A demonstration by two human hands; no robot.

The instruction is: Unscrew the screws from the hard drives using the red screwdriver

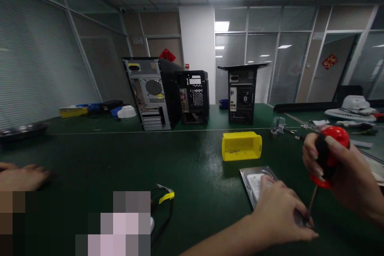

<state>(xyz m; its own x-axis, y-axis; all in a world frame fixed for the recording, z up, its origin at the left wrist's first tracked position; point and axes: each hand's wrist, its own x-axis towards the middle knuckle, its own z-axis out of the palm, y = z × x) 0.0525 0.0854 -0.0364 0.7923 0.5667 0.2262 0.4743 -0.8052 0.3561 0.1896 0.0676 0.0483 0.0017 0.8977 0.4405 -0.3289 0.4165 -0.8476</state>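
A silver hard drive (253,184) with a white label lies on the green table. My left hand (279,210) reaches across it and grips its near end, hiding much of the drive. In my right hand (339,168) is a screwdriver (335,136) with a thick red and black handle, held with its shaft pointing down. The screwdriver's tip comes down beside the fingertips of my left hand, at a small metal part (301,219) partly covered by those fingers. Whether the tip sits in a screw, I cannot tell.
A yellow bin (241,147) with small screws stands behind the drive. Computer cases (151,92) stand farther back. A cable with a yellow tag (167,197) lies left of my arm. Another person's hand (22,176) rests at far left. Tools and a white hat (355,106) lie right.
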